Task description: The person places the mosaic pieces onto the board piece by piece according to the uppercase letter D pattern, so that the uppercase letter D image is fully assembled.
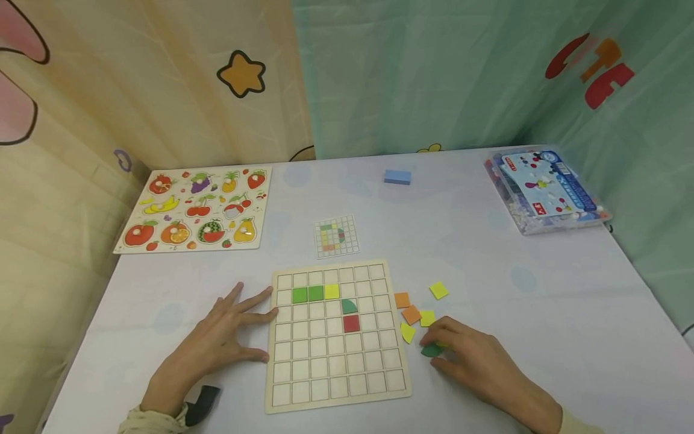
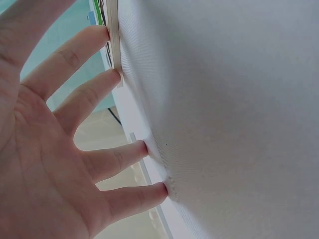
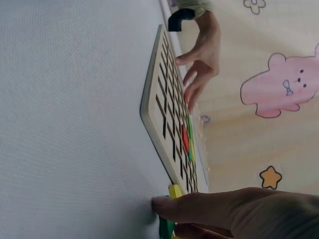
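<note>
A person's right hand point(image 1: 477, 360) curls finger and thumb around a leaf-shaped green piece point(image 1: 432, 350), just right of a pale gridded board point(image 1: 318, 369); the fingers partly hide it, so how firm the pinch is remains unclear. The piece looks light, stiff and smooth, best held by opposite edges. The left hand point(image 1: 214, 337) spreads its fingers wide at the board's left edge. A plastic case point(image 1: 520, 220), far right, has a label point(image 1: 550, 181) too small to read.
</note>
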Demonstrator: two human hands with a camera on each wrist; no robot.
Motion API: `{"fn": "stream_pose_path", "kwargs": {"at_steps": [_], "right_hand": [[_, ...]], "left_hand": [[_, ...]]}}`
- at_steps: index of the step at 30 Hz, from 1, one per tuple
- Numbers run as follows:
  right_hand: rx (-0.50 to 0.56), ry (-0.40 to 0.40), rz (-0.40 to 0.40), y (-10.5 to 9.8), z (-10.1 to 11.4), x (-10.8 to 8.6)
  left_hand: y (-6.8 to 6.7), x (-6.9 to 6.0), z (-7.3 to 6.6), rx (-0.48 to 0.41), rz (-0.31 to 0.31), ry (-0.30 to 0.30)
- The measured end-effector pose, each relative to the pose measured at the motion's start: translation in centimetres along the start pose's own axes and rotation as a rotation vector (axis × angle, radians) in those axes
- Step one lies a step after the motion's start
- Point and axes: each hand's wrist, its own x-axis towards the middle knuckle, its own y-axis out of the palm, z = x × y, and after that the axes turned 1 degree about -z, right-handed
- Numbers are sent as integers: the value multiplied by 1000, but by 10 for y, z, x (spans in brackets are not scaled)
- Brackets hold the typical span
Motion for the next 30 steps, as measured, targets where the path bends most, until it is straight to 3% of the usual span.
{"fn": "stream_pose_path", "kwargs": {"at_steps": [7, 13, 19, 30], "right_hand": [[43, -47, 40, 0, -2, 1], [-18, -42, 7, 1, -3, 1], [92, -171, 44, -2, -14, 4], [253, -297, -39, 6, -16, 20]], "left_hand": [[0, 0, 0, 0, 0, -5], [1, 0, 0, 2, 2, -3], [1, 1, 1, -7, 6, 0], [-1, 0, 0, -6, -3, 8]]}}
